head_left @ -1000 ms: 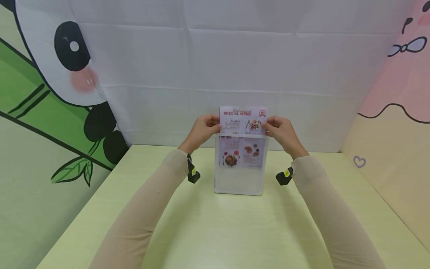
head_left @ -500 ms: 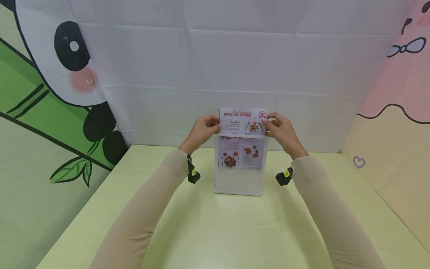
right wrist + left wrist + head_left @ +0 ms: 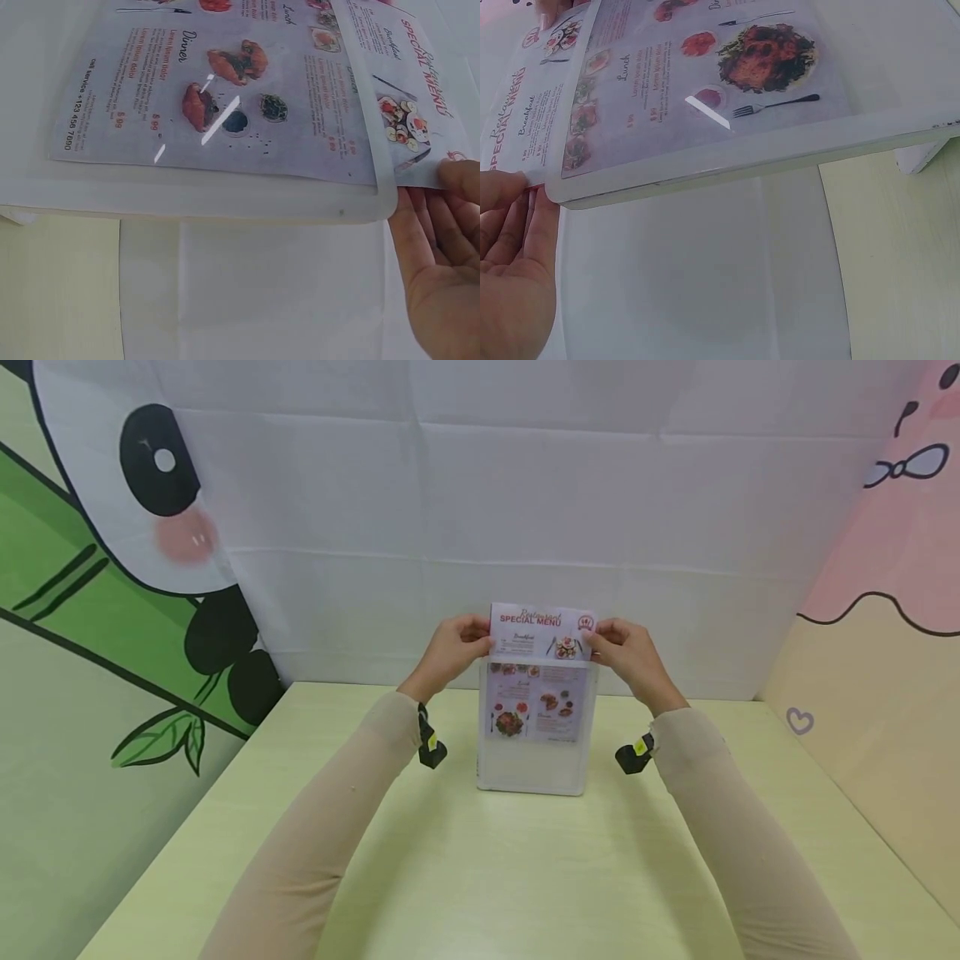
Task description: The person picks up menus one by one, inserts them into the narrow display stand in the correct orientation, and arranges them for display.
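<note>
Pinching the menu sheet [image 3: 542,631] by its top corners, left hand [image 3: 450,653] and right hand [image 3: 628,656] either side, sheet sitting mostly down inside the clear stand [image 3: 536,768] right below both grips.

A pale green table [image 3: 480,877] stands against white, panda-print [image 3: 150,502] and pink cloth backdrops.

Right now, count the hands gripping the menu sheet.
2. The left hand pinches the menu sheet at its left edge, the right hand at its right edge, above the clear stand.
</note>
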The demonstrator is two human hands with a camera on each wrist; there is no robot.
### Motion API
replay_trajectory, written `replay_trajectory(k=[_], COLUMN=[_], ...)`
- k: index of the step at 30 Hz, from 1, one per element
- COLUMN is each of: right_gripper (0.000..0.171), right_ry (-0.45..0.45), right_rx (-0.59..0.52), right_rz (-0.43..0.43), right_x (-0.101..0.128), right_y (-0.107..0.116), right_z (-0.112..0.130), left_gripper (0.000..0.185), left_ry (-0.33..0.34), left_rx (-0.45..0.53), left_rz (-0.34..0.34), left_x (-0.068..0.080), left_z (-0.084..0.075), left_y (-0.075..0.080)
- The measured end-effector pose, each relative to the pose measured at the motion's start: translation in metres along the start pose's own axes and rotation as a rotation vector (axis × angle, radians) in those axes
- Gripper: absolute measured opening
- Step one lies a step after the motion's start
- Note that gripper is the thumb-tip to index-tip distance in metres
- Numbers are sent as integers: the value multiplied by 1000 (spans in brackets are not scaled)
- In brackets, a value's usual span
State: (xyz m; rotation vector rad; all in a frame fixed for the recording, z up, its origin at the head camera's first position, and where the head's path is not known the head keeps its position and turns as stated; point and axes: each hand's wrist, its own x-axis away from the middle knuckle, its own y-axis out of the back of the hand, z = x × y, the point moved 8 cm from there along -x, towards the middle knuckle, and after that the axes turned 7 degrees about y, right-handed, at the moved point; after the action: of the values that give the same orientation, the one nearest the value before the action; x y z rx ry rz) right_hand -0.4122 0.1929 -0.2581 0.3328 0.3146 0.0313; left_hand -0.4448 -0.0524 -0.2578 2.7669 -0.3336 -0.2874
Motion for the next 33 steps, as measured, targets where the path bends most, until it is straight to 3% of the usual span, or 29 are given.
replay_trajectory(k=[19,33], right_gripper=[30,34], right_ry=[8,-1], right_rx=[6,20], right_rz=[-26,-16], right_x=[-1,0], right_y=[-1,-2], right_z=[1,-1], left_gripper=[22,25], left_ry=[-16,8], left_rx=[8,0], left_rz=[8,-12], left_x=[0,0], left_z=[-1,2], left_y=[0,1])
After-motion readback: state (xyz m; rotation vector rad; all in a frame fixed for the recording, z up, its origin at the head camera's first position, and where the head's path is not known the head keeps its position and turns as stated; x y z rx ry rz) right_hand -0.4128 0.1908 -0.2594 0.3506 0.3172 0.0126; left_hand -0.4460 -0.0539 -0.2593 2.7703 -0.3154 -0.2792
